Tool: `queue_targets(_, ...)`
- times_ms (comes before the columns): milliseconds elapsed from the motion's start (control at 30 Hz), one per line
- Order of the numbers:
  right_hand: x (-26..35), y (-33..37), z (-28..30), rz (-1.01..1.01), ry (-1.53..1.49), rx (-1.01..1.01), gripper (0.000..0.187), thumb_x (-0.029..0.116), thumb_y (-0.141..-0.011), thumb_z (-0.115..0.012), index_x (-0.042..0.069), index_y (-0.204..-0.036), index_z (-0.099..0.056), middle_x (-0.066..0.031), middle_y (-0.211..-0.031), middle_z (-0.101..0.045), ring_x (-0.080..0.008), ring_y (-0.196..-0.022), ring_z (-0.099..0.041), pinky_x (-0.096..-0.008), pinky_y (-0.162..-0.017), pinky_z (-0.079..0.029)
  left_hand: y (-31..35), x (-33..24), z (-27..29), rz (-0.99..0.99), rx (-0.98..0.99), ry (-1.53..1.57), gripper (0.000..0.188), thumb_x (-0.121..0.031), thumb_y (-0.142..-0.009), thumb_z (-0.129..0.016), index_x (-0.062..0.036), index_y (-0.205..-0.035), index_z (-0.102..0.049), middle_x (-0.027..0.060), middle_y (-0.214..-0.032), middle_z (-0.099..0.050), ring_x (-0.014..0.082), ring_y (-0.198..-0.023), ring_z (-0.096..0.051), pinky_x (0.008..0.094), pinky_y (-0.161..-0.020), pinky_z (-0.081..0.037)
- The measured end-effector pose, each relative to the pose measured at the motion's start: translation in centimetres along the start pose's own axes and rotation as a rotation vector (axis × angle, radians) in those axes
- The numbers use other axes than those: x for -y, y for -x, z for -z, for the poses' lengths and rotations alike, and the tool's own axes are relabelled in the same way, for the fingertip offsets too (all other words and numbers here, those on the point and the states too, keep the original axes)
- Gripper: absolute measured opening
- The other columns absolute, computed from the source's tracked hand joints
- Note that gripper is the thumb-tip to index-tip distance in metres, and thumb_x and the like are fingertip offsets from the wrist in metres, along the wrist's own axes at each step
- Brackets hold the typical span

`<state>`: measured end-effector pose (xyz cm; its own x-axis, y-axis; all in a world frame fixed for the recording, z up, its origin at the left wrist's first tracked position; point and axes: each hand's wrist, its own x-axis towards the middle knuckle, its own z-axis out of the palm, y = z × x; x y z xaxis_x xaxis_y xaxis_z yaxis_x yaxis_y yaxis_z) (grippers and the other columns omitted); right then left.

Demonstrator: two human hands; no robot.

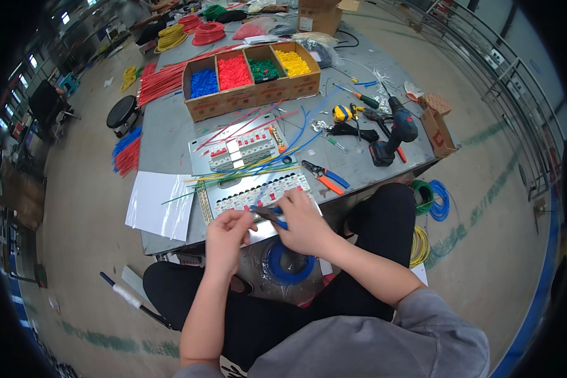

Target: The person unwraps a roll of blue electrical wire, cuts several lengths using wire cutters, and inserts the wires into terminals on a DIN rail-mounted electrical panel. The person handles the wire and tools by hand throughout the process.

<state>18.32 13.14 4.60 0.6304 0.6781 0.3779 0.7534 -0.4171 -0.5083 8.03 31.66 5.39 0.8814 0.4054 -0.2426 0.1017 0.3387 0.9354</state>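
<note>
My right hand [299,217] is closed round blue-handled pliers [264,212], their dark jaws pointing left. At the jaw tips, my left hand [229,232] has thumb and forefinger pinched together; what they hold, if anything, is too small to make out. Both hands hover over the near edge of a metal mounting plate [219,192]. On this plate sits a front row of white circuit breakers [233,203] with red parts. Behind it is a second row of breakers [252,151]. Loose green, yellow and blue wires [246,171] lie across between the rows.
Orange-and-blue wire strippers [326,176] lie right of the plate, with a cordless drill [395,133] and tape measure [343,113] beyond. A cardboard box [223,104] holds blue, red, green and yellow small parts. White sheets [160,205] lie left. Wire coils [440,200] rest on the floor.
</note>
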Motion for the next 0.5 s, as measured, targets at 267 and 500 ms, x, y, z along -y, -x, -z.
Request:
queue_targets(267,2.7,-4.3,-3.9,-0.360,-0.359,0.541,0.052,0.045,-0.103,-0.062,-0.007,-0.104,-0.064,-0.0307,-0.098,-0.071,-0.0471,-0.099,-0.070,-0.0528,-0.088,-0.054,0.2,-0.3,6.6,0.082,-0.040,-0.089,0.031,-0.028,-0.111,-0.058,-0.0021,-0.097,-0.069,-0.0068,-0.060,-0.045,0.0036,-0.049,-0.035,0.0230,-0.048,-0.025)
queue_targets(500,1.7,-4.6,-4.0,-0.420,-0.394,0.661,0.056,0.053,-0.094,-0.069,-0.003,-0.099,-0.072,-0.0236,-0.091,-0.075,-0.0440,-0.092,-0.073,-0.0490,-0.086,-0.056,1.1,0.8,8.0,0.068,-0.122,-0.085,0.029,-0.030,-0.111,-0.058,-0.0058,-0.097,-0.067,-0.0094,-0.063,-0.037,0.0030,-0.053,-0.028,0.0243,-0.049,-0.021)
